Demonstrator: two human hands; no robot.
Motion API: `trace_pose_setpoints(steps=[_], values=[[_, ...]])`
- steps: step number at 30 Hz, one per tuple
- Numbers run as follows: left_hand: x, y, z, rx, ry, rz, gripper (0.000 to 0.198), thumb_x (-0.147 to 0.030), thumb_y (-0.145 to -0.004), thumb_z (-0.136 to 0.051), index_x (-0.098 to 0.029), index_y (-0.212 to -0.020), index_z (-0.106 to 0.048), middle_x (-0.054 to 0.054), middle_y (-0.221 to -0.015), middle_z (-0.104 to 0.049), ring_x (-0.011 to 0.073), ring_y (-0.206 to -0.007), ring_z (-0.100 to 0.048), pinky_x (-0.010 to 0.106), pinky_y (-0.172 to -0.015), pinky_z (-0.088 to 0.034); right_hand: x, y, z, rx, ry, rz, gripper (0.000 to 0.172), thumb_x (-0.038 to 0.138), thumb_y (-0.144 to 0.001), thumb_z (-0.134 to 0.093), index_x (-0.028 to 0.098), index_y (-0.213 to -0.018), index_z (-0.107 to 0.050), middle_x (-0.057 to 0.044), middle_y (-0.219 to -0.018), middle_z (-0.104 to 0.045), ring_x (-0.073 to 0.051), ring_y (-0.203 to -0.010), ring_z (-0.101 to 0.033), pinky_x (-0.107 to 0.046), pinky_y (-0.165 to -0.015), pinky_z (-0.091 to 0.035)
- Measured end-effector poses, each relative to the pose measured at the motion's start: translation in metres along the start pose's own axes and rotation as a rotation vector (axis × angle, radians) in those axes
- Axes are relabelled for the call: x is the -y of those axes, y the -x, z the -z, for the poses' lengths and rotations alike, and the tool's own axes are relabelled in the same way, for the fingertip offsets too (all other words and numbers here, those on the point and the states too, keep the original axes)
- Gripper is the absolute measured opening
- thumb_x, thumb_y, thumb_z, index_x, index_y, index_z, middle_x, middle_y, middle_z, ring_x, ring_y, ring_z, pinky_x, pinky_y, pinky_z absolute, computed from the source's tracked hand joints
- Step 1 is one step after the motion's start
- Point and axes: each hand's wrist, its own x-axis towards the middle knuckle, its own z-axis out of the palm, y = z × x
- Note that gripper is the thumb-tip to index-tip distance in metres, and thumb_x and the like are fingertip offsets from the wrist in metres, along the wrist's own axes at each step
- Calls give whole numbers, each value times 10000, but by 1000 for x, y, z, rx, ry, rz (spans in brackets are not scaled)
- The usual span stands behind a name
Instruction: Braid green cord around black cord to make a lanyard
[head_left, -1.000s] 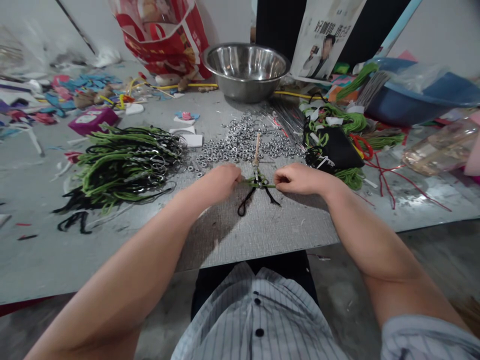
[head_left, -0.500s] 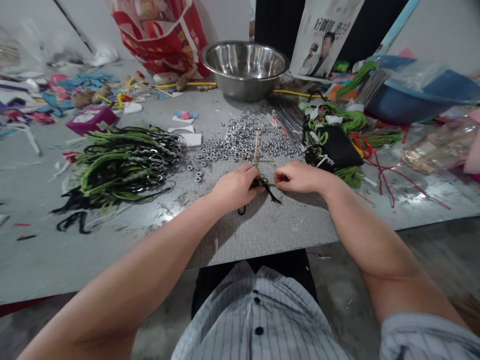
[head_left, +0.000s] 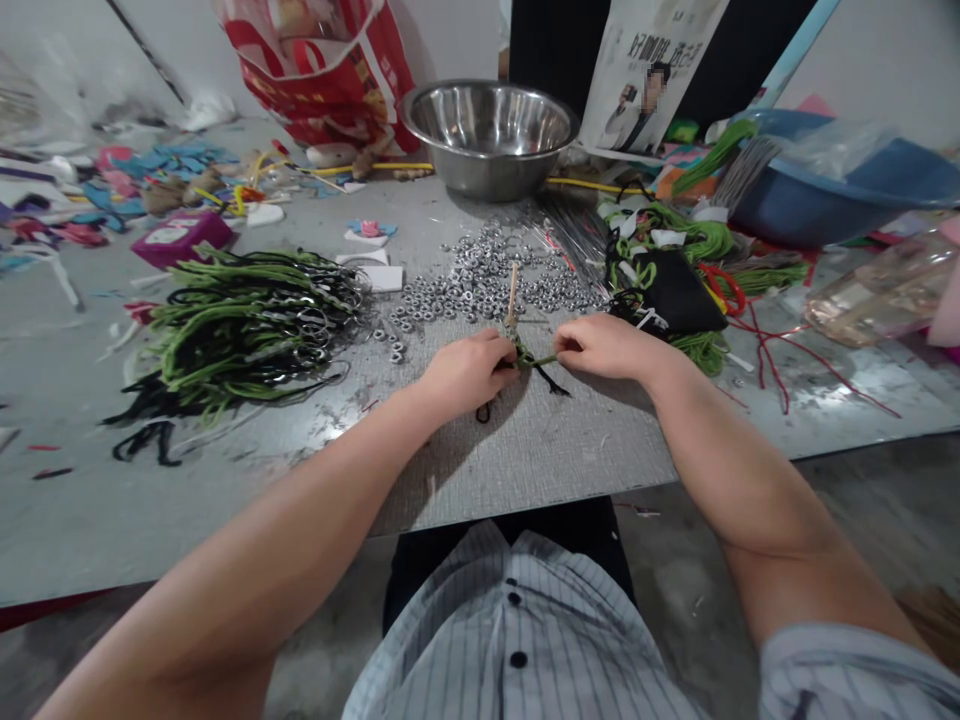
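My left hand [head_left: 474, 372] is closed on a green and black cord piece [head_left: 526, 357], pressed low over the table. A black loop pokes out below its fingers and a black frayed end points right. My right hand [head_left: 594, 345] pinches the green strand that stretches from the piece. A thin wooden stick [head_left: 513, 292] stands upright just behind the cords. Behind both hands lies a spread of small metal nuts [head_left: 480, 275]. Finished-looking green and black cords with metal rings [head_left: 255, 325] form a heap on the left.
A steel bowl [head_left: 489, 140] and a red bag [head_left: 322, 90] stand at the back. On the right are green cord bundles [head_left: 701, 235], a black pouch [head_left: 679, 292], a blue basin [head_left: 832, 190] and a clear bottle [head_left: 877, 290]. A purple box [head_left: 182, 240] sits left.
My right hand has moved slightly right and up, and more of the green strand shows between my hands. My left hand has shifted a little left.
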Motion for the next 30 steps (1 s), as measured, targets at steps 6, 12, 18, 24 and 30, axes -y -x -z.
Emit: trace_pose_setpoints(steps=[6, 12, 18, 24, 30], values=[[4, 0, 0, -38, 77, -41, 252, -286, -824, -494, -184, -1006, -636, 58, -991, -623, 183, -859, -612, 286, -741, -456, 2, 6, 6, -5, -146, 209, 138, 140, -753, -579, 167, -869, -649, -34, -823, -600, -119, -683, -496, -248, -636, -345], [8, 0, -1, -45, 91, -82, 281, -228, -799, -495, -174, -1031, -644, 65, -987, -612, 175, -844, -611, 284, -757, -458, 10, 5, 1, 164, -200, 314, 153, 139, -771, -585, 178, -894, -669, -39, -847, -609, -135, -739, -531, -253, -666, -366], [5, -1, -1, -22, 44, -30, 245, -284, -836, -520, -197, -1025, -648, 57, -987, -601, 179, -850, -611, 281, -729, -449, 17, 0, -7, 91, -176, 273, 66, 173, -800, -544, 174, -797, -610, -38, -806, -582, -153, -750, -507, -279, -684, -356], [5, -2, -1, -5, 10, -34, 233, -310, -840, -521, -174, -973, -654, 59, -962, -601, 183, -817, -613, 286, -707, -447, 24, -4, -15, -250, -415, 314, 74, 196, -822, -501, 176, -772, -551, -22, -783, -555, -135, -716, -470, -275, -683, -346], [2, -2, -3, -45, 25, 10, 249, -356, -833, -530, -173, -937, -662, 64, -937, -631, 197, -825, -620, 292, -702, -453, 29, -12, -25, -320, -441, 201, 72, 193, -795, -517, 163, -797, -583, -23, -771, -566, -138, -713, -478, -279, -681, -347]])
